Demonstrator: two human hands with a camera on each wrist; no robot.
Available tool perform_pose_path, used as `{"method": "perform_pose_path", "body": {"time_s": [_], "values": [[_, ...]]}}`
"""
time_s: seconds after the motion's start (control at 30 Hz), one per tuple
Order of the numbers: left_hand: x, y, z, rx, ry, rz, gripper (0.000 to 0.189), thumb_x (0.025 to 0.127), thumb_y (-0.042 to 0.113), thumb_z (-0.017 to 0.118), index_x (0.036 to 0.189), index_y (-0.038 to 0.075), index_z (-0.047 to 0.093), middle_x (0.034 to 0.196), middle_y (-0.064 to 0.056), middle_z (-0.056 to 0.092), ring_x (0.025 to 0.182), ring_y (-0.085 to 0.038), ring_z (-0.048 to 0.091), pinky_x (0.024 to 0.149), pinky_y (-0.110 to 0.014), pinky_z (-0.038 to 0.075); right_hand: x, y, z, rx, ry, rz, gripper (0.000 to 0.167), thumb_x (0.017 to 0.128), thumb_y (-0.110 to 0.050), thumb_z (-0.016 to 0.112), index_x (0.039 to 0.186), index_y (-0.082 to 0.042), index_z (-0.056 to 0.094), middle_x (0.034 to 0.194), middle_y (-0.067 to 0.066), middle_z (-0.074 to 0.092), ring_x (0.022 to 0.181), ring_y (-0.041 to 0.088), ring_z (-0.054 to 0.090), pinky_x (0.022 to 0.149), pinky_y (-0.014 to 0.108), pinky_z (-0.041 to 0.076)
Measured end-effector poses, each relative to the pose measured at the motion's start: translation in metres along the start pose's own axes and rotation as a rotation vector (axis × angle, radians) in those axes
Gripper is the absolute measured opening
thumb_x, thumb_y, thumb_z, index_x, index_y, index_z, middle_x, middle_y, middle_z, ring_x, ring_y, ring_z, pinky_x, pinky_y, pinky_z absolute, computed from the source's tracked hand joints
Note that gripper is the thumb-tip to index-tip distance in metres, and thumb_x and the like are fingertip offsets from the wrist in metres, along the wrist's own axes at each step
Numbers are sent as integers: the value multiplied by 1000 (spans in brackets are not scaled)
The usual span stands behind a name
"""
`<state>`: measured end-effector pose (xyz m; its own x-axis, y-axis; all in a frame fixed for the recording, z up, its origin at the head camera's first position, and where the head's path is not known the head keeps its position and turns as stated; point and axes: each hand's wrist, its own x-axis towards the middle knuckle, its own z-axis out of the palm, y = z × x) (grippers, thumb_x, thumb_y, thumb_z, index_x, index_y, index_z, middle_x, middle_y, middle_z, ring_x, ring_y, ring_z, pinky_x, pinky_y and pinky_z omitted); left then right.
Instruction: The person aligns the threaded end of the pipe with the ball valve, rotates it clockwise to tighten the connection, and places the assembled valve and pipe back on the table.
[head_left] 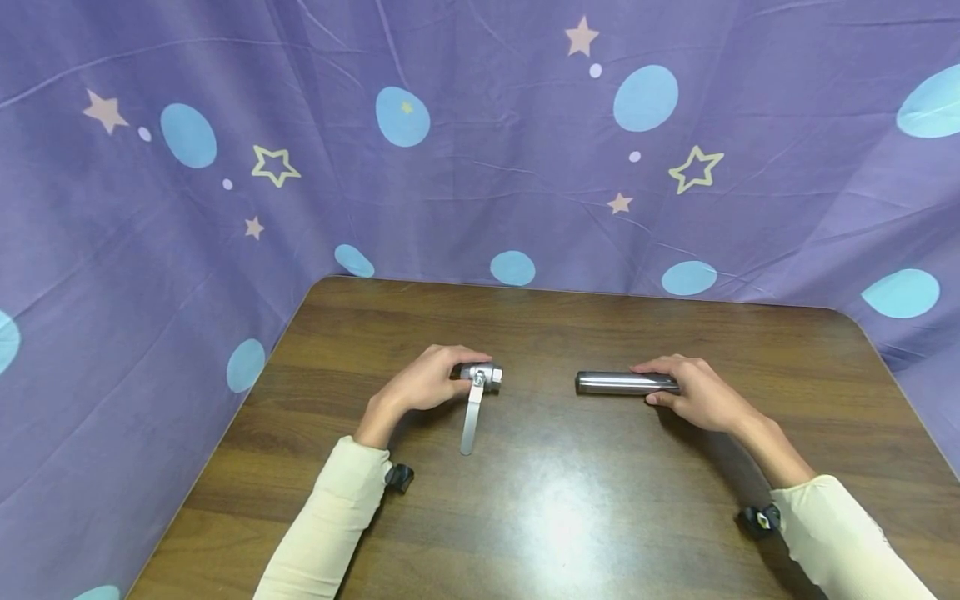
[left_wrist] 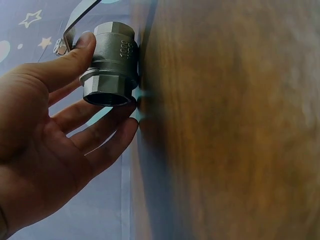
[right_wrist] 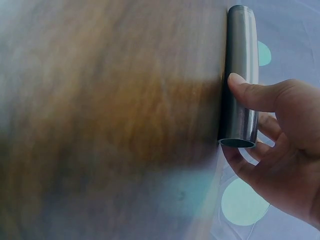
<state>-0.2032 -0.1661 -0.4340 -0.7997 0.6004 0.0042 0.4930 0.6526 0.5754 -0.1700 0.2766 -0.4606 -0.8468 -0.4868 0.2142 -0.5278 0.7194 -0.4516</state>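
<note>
A metal ball valve [head_left: 491, 377] with a long flat lever handle [head_left: 471, 421] is at the middle left of the table. My left hand [head_left: 429, 379] grips its body between thumb and fingers. In the left wrist view the valve [left_wrist: 112, 60] shows a hexagonal end with a round opening, and raised digits on its side. To the right, a shiny steel pipe [head_left: 618, 382] lies level, its left end pointing at the valve across a gap. My right hand [head_left: 701, 392] holds the pipe near its right end. The right wrist view shows the hollow near end of the pipe [right_wrist: 242, 107].
The brown wooden table [head_left: 510, 517] reflects a bright light near its front. Behind it and along the left hangs a purple curtain [head_left: 480, 200] with stars and blue spots. A small black device [head_left: 400, 477] sits at the left wrist, another [head_left: 761, 521] at the right.
</note>
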Motion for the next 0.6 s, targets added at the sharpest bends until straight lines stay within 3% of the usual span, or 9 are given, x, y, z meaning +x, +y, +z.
{"method": "perform_pose_path", "body": {"time_s": [0.27, 0.6], "values": [[1, 1, 3, -14, 3, 31, 43, 100, 6, 73, 143, 8, 69, 138, -10, 74, 119, -22, 70, 102, -43, 58, 2, -1, 0, 7, -6, -4, 47, 84, -1, 86, 129, -7, 75, 118, 11, 79, 106, 28, 73, 92, 53, 58], [2, 9, 6, 60, 39, 69, 38, 101, 14, 74, 139, 8, 71, 133, -8, 76, 124, -24, 71, 108, -45, 57, 1, -4, -1, 32, -12, 29, 43, 87, -1, 83, 129, -6, 74, 120, 11, 79, 106, 26, 73, 93, 53, 59]]}}
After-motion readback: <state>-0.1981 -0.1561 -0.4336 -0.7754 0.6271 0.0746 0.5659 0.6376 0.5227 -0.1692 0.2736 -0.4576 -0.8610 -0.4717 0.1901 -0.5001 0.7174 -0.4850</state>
